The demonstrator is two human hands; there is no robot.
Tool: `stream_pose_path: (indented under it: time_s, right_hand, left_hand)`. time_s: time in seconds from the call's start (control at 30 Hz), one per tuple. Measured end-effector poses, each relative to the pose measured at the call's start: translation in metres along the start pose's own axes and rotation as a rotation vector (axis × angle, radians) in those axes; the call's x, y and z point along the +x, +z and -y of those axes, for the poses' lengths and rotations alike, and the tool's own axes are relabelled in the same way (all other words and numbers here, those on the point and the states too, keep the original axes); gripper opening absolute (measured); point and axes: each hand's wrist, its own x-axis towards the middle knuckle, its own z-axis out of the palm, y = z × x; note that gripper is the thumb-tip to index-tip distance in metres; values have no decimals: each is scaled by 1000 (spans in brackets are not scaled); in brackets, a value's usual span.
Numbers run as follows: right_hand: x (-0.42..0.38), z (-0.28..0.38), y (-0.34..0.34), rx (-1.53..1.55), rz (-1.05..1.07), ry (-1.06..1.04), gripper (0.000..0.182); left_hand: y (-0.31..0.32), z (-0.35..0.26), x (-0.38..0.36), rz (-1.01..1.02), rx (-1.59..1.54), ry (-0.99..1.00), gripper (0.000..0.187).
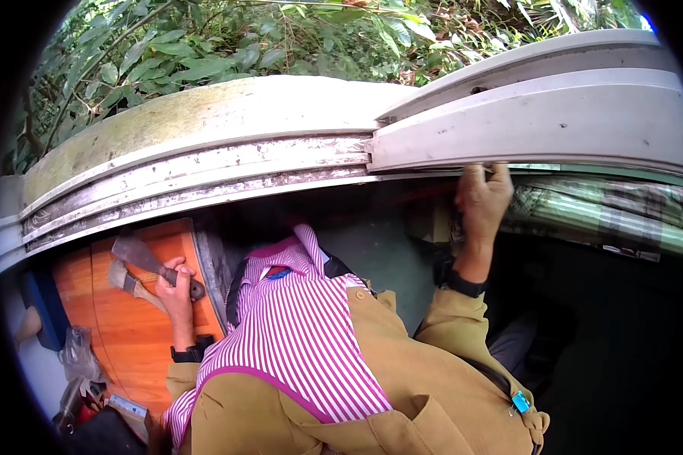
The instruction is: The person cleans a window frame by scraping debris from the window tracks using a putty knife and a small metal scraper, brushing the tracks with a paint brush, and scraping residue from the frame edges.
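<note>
- Now your left hand (176, 296) is gripping a scraper (138, 254) and a brush (124, 278) above the orange desk (125, 349).
- Your right hand (483, 201) is curling against the white panel (539, 125); whether pinching, I can't tell.

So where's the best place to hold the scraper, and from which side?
The scraper is probably best held by its dark handle, coming from the person's side, as the left hand does. The handle looks narrow enough to wrap fingers around, and the wide, flat blade points the other way, up and left in the picture.
</note>
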Motion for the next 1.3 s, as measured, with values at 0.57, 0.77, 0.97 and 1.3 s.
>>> stream_pose_path:
  time_s: [0.57, 0.77, 0.97, 1.3]
  right_hand:
    - [-22, 5, 0, 333, 15, 167, 10]
    - [-41, 40, -37, 89, 189, 70, 17]
    - [-34, 49, -32, -225, 372, -3, 7]
    - [-32, 39, 21, -625, 286, -603, 25]
  left_hand:
    - [3, -4, -1, -18, -34, -11, 19]
    - [0, 1, -1, -14, -45, -39, 22]
    - [-1, 7, 0, -22, -52, -31, 23]
    - [3, 2, -2, -41, -65, -30, 24]
